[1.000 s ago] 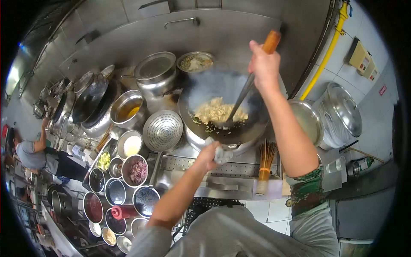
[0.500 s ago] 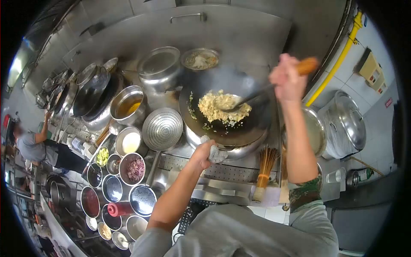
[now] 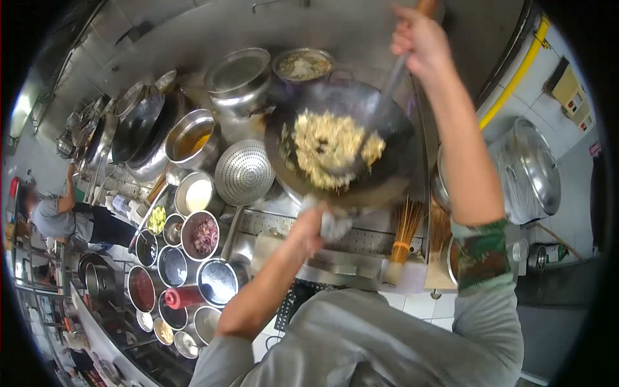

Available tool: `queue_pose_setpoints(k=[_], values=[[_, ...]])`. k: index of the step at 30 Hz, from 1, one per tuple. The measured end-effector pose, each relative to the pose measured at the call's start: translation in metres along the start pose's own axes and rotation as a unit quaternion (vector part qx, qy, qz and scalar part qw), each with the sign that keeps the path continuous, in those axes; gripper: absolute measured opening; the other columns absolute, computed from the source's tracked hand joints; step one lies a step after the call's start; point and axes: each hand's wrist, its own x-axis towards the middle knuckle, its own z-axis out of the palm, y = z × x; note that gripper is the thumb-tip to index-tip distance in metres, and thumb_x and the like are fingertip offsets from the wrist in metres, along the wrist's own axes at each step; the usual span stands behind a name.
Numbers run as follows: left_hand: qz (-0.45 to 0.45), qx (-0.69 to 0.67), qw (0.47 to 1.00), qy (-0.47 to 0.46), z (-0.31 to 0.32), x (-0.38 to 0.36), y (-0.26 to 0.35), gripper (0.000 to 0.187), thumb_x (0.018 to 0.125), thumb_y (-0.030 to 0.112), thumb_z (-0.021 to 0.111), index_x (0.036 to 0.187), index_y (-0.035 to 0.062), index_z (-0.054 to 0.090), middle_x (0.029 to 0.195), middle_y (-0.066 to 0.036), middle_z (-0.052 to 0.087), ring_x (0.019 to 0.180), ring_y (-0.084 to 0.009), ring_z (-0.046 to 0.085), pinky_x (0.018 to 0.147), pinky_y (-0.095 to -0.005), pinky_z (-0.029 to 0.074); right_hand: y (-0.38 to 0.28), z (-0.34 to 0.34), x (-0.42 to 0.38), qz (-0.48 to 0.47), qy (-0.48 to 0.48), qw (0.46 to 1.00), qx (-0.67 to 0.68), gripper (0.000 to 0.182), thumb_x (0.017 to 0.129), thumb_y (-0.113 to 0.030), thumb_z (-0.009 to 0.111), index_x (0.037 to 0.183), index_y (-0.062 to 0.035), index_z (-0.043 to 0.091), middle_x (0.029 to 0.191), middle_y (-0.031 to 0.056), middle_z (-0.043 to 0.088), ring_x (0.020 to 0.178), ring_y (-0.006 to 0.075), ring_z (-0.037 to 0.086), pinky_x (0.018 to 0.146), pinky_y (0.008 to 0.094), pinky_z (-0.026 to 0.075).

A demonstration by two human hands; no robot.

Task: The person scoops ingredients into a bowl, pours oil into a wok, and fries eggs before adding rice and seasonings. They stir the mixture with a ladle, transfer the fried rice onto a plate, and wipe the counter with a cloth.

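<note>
My left hand point(image 3: 308, 231) is closed around the near rim or handle of a dark wok point(image 3: 396, 138), with a grey-white cloth point(image 3: 335, 226) between. Crumbly yellow food point(image 3: 317, 138), like egg or fried rice, lies in the wok's middle with green bits at its left. My right hand point(image 3: 420, 42) grips the wooden-ended handle of a ladle point(image 3: 389, 90) high above the far right side. The ladle slants down to the left, and its bowl sits in the food, partly hidden. The wok and the left hand are blurred by motion.
Left of the wok are a perforated strainer point(image 3: 244, 173), a lidded pot point(image 3: 238, 74) and a pot of yellow liquid point(image 3: 191, 142). Several ingredient pots surround the chopped red onion point(image 3: 201, 237). A bamboo brush point(image 3: 405, 235) stands front right. Another person point(image 3: 58, 216) works far left.
The wok now sits at a different tilt, its near rim blurred. My right hand has moved up and left, bringing the ladle steeper. The food is more spread out.
</note>
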Motion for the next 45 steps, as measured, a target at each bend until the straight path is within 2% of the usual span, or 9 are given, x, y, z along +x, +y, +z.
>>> queue_pose_setpoints(k=[7, 12, 14, 16, 23, 26, 32, 36, 45], values=[[0.023, -0.005, 1.0, -0.017, -0.023, 0.026, -0.014, 0.026, 0.093, 0.014, 0.054, 0.117, 0.0059, 0.049, 0.112, -0.018, 0.06, 0.098, -0.0372, 0.065, 0.078, -0.0571, 0.058, 0.004, 0.068, -0.079, -0.046, 0.11, 0.975, -0.188, 0.026, 0.089, -0.023, 0.069, 0.078, -0.0052, 0.053, 0.053, -0.0019, 0.045, 0.039, 0.0138, 0.042, 0.039, 0.0336, 0.035], [0.118, 0.005, 0.993, -0.032, -0.032, -0.085, -0.07, 0.039, 0.089, 0.003, 0.048, 0.128, 0.0056, 0.047, 0.114, -0.018, 0.063, 0.104, -0.0345, 0.066, 0.088, -0.0479, 0.059, -0.025, 0.029, -0.083, -0.144, 0.042, 0.988, -0.047, 0.035, 0.09, -0.02, 0.071, 0.067, -0.013, 0.046, 0.053, -0.0041, 0.036, 0.043, 0.0101, 0.035, 0.044, 0.03, 0.033], [-0.019, -0.076, 0.997, -0.016, -0.023, -0.09, -0.04, 0.033, 0.093, 0.008, 0.047, 0.125, 0.0063, 0.049, 0.122, -0.021, 0.062, 0.105, -0.0343, 0.066, 0.09, -0.0515, 0.056, -0.016, 0.016, -0.08, -0.08, 0.032, 0.995, -0.045, 0.034, 0.089, -0.02, 0.072, 0.067, -0.0123, 0.046, 0.054, -0.0034, 0.038, 0.044, 0.0105, 0.037, 0.044, 0.0303, 0.034], [-0.055, -0.045, 0.996, -0.047, -0.011, -0.051, 0.0, 0.014, 0.097, 0.015, 0.046, 0.1, 0.0035, 0.054, 0.107, -0.019, 0.064, 0.096, -0.0346, 0.068, 0.08, -0.0483, 0.059, -0.016, 0.05, -0.075, -0.098, 0.073, 0.99, -0.071, 0.034, 0.088, -0.019, 0.072, 0.067, -0.0116, 0.047, 0.054, -0.0028, 0.039, 0.044, 0.0107, 0.038, 0.044, 0.0302, 0.034], [0.147, 0.031, 0.986, -0.075, -0.049, -0.02, -0.069, 0.033, 0.097, 0.01, 0.045, 0.129, 0.0055, 0.048, 0.125, -0.022, 0.06, 0.109, -0.0345, 0.065, 0.092, -0.0502, 0.057, -0.008, 0.047, -0.098, -0.119, 0.005, 0.992, -0.042, 0.033, 0.089, -0.02, 0.072, 0.07, -0.0142, 0.045, 0.052, -0.0034, 0.036, 0.039, 0.0103, 0.034, 0.042, 0.03, 0.032], [0.01, -0.049, 0.998, -0.041, -0.031, -0.034, -0.041, 0.028, 0.097, 0.01, 0.044, 0.124, 0.0052, 0.049, 0.129, -0.023, 0.058, 0.111, -0.0379, 0.064, 0.088, -0.0511, 0.058, -0.024, 0.025, -0.084, -0.096, 0.018, 0.994, -0.046, 0.04, 0.09, -0.022, 0.072, 0.066, -0.0149, 0.041, 0.051, -0.0041, 0.033, 0.04, 0.0095, 0.032, 0.043, 0.0291, 0.031], [0.041, 0.006, 0.999, -0.03, -0.021, 0.04, 0.003, 0.025, 0.095, 0.018, 0.051, 0.117, 0.0047, 0.051, 0.114, -0.017, 0.062, 0.099, -0.0369, 0.065, 0.081, -0.0564, 0.057, 0.013, 0.012, -0.07, -0.158, 0.11, 0.979, -0.073, 0.04, 0.089, -0.019, 0.071, 0.065, -0.0143, 0.041, 0.051, -0.0035, 0.034, 0.039, 0.0099, 0.032, 0.039, 0.03, 0.026], [0.031, 0.034, 0.999, -0.009, -0.014, 0.043, 0.003, 0.027, 0.094, 0.018, 0.051, 0.118, 0.0048, 0.052, 0.115, -0.017, 0.062, 0.101, -0.0368, 0.065, 0.081, -0.058, 0.056, 0.033, 0.014, -0.046, -0.097, -0.032, 0.994, -0.03, 0.038, 0.091, -0.015, 0.067, 0.065, -0.0133, 0.04, 0.05, -0.0021, 0.035, 0.037, 0.0118, 0.031, 0.04, 0.0306, 0.026], [0.035, 0.023, 0.999, -0.004, -0.025, 0.059, 0.001, 0.028, 0.09, 0.016, 0.054, 0.116, 0.0039, 0.054, 0.119, -0.018, 0.062, 0.103, -0.0355, 0.064, 0.085, -0.0535, 0.057, 0.036, 0.033, -0.033, -0.112, -0.048, 0.992, -0.041, 0.04, 0.091, -0.016, 0.069, 0.064, -0.0129, 0.041, 0.05, -0.0036, 0.033, 0.04, 0.0097, 0.032, 0.042, 0.0291, 0.027]])
